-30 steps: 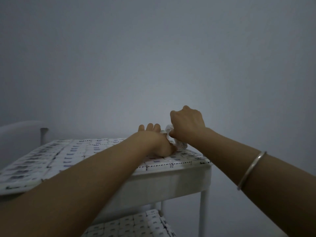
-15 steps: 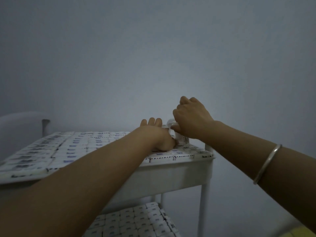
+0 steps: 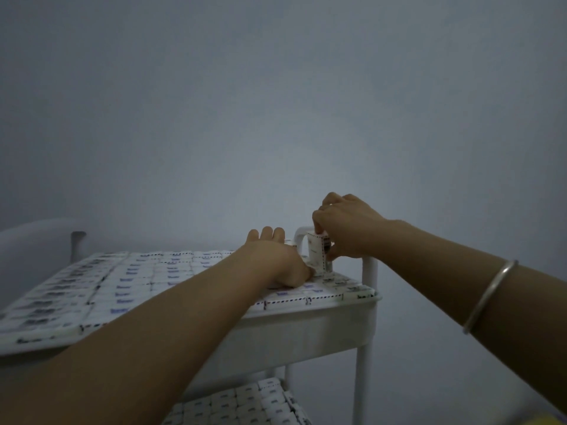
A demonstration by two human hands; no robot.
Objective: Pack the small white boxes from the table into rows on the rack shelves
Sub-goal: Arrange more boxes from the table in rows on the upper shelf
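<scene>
Rack (image 3: 359, 388): prob. near the end of the job. Its top shelf (image 3: 306, 334) is covered almost edge to edge w/ packed rows (image 3: 138, 280) of small white boxes lying flat. The lower-shelf rows (image 3: 245, 403) are also tight, tho only their near right part is in view. The table w/ the supply isn't in view, so can't tell how many boxes are left. Up top the only slot to fill seems to be at the far right corner, by the rack handle (image 3: 302, 237).

Left hand (image 3: 276, 259): fingers straight, palm down, pressing on the laid boxes just left of that corner. Right hand (image 3: 349, 228): thumb & fingers pinch one box (image 3: 317, 251). It's upright, lower end touching the row at the far right corner, not yet laid flat. Bangle (image 3: 487, 296) on the right forearm.

Vs. half a sec ago: the box was mostly hidden under the right hand's knuckles. Now its side face shows & the right hand sits higher and further right. Left hand hasn't shifted.
</scene>
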